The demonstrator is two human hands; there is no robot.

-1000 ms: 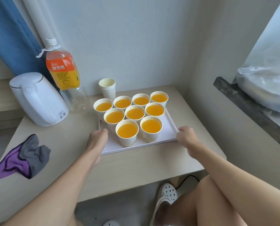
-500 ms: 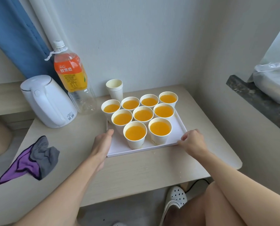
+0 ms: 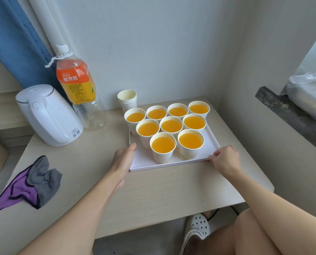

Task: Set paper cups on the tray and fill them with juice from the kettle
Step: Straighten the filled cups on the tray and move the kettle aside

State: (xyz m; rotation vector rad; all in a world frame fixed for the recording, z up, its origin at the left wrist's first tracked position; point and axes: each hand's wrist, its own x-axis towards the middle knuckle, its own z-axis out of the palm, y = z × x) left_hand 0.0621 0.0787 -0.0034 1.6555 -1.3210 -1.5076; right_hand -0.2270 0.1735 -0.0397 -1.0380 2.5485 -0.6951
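Observation:
A white tray (image 3: 144,163) lies on the beige table (image 3: 153,190) and carries several paper cups (image 3: 163,147) filled with orange juice. My left hand (image 3: 124,159) holds the tray's left edge with the thumb on the rim. At the front right corner, my right hand (image 3: 226,159) grips the tray with curled fingers. The white kettle (image 3: 49,115) stands at the left rear. A short stack of empty paper cups (image 3: 127,100) sits by the wall behind the tray.
An emptied juice bottle (image 3: 80,94) with an orange label stands between kettle and cup stack. A purple and grey cloth (image 3: 32,183) lies at the table's left front. Walls close off the back and right; a dark ledge (image 3: 289,116) holds a plastic-wrapped bundle.
Both hands have stayed on the tray's edges. The tray has shifted slightly away from me toward the wall, and the camera has drifted so the scene sits further right.

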